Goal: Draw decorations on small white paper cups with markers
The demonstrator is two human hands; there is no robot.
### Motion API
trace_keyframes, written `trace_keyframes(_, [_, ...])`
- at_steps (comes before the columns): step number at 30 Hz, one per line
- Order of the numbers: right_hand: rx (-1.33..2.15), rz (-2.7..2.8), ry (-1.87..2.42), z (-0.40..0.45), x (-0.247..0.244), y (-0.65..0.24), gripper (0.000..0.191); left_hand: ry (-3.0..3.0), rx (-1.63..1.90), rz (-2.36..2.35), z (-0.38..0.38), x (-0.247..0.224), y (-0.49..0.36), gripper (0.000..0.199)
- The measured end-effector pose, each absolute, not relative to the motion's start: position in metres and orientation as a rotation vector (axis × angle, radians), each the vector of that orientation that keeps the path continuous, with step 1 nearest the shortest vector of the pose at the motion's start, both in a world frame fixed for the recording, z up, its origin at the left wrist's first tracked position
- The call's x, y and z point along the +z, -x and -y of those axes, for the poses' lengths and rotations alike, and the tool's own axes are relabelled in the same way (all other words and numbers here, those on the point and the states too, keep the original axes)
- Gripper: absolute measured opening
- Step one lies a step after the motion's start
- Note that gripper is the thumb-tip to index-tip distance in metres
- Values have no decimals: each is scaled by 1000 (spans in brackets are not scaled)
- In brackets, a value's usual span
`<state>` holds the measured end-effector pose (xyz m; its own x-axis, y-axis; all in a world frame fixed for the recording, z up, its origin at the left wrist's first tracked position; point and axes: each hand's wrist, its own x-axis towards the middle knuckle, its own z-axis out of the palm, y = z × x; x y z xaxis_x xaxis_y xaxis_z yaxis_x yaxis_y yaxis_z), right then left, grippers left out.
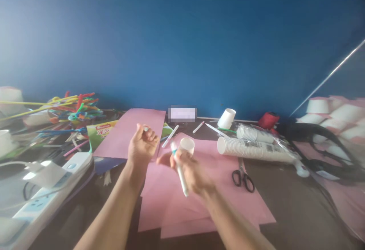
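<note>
Pink sheets (199, 204), open dark tabletop (293, 204) R of edges.

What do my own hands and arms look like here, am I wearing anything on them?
Your left hand and right hand are both bare, without gloves. No sleeve shows on either forearm, and no watch or bracelet shows at the wrists. Blur hides finer detail at the fingers.

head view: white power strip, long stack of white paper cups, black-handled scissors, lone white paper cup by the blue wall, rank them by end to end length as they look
1. power strip
2. stack of white paper cups
3. scissors
4. lone white paper cup
</note>
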<state>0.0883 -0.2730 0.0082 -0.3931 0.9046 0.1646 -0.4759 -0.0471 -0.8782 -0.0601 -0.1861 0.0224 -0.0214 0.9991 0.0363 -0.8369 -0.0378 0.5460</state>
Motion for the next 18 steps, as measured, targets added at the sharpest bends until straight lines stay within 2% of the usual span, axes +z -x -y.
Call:
trace_keyframes(10, [1193, 673, 659, 245, 7, -146, 33, -951, 1396, -994, 193, -18, 39, 35])
trace_keyframes(12, [1163, 599, 757, 239, 2, -149, 33, -1009, 1368, -1093, 192, -20, 39, 38])
trace_keyframes(18, [991, 672, 1230, 228, -22, -143, 24, -1436, 1169, -1359, 184, -34, 38, 26])
